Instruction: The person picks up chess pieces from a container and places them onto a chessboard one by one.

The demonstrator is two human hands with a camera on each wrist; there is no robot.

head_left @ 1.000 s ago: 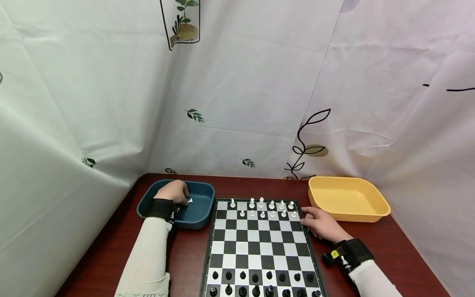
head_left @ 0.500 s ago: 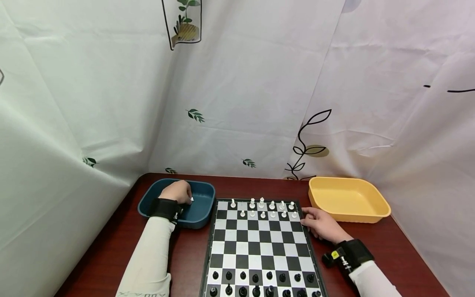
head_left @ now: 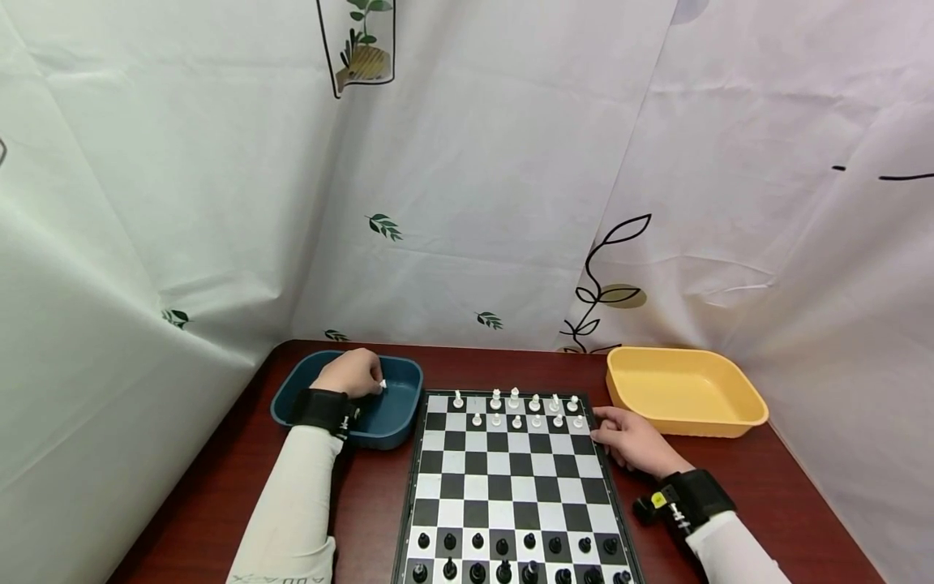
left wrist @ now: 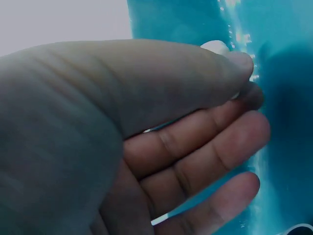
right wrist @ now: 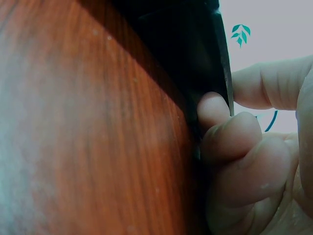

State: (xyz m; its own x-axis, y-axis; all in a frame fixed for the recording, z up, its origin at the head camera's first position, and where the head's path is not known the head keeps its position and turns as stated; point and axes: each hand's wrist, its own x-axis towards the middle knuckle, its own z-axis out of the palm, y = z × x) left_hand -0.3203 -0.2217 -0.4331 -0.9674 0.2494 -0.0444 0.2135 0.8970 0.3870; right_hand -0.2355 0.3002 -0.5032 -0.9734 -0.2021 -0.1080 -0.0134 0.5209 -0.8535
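Observation:
My left hand [head_left: 350, 373] is over the blue tray [head_left: 403, 415], pinching a small white chess piece [head_left: 383, 384] between thumb and forefinger. In the left wrist view the thumb covers most of that white piece [left wrist: 215, 47], so its kind is hidden. The other fingers are loosely bent. At the right side of the chessboard [head_left: 499, 464], my right hand [head_left: 636, 443] holds the board's edge near its far corner. The right wrist view shows the thumb on one face of the dark board edge [right wrist: 222, 54] and bent fingers [right wrist: 234, 137] against its side.
White chess pieces [head_left: 514, 397] stand in two rows at the board's far end, with gaps at the left. Black pieces [head_left: 503, 572] fill two near rows. A yellow tray [head_left: 686, 389] sits at the back right of the brown table [head_left: 372, 503]. A patterned curtain [head_left: 467, 203] hangs behind.
My left hand has shifted slightly right and up within the blue tray. The white piece, earlier showing beside the fingers, is now at the fingertips. My right hand has stayed at the board.

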